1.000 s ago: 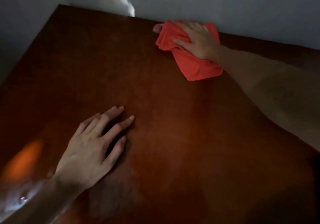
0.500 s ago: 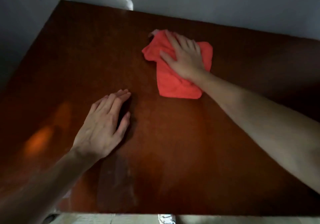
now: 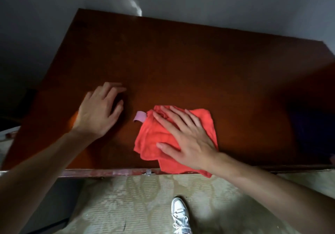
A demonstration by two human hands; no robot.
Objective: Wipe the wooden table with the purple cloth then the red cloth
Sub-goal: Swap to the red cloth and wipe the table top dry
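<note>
A shoe (image 3: 179,215) stands on the carpet (image 3: 126,197). Right hand (image 3: 186,139), fingers spread, presses the red cloth (image 3: 150,139) flat at the table's (image 3: 181,61) near edge. Left hand (image 3: 97,114) rests open on the wood, beside it.

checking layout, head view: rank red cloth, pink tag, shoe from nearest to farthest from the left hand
1. pink tag, just right of the left hand, on the table
2. red cloth, further right, under the right hand
3. shoe, on the floor below the table edge

Left fingers (image 3: 112,87) blurred; shoe (image 3: 180,215) cropped
</note>
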